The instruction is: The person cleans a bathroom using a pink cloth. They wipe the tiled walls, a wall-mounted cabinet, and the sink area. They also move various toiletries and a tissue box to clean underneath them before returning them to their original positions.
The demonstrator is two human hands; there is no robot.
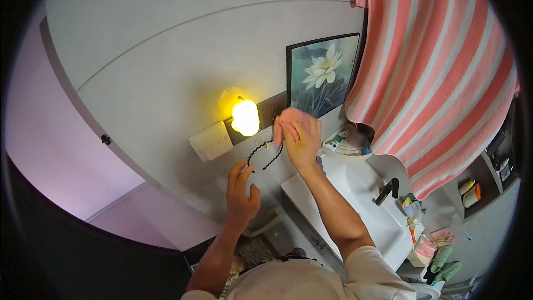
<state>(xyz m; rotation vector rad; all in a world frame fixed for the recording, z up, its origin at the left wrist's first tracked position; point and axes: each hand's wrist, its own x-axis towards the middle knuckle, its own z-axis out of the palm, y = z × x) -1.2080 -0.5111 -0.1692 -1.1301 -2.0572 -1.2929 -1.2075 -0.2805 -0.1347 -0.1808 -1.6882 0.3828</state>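
Note:
A crumpled pink cloth (293,117) is held in my right hand (303,146), raised against the wall just below a framed flower picture (325,68). Beside it a black wavy headband (251,154) hangs with its open ends downward, its top near a small yellow hook. My left hand (242,200) is lower and to the left, fingers apart and holding nothing. Its fingertips are close to one end of the headband; whether they touch it is unclear. A dark socket plate (268,110) lies partly behind the cloth.
A lit yellow night lamp (245,117) and a white wall box (211,141) are left of the cloth. A striped towel (433,62) hangs at right above the white washbasin (354,187) with its black faucet (388,191). A corner rack (345,150) holds toiletries. A bin (263,221) stands below.

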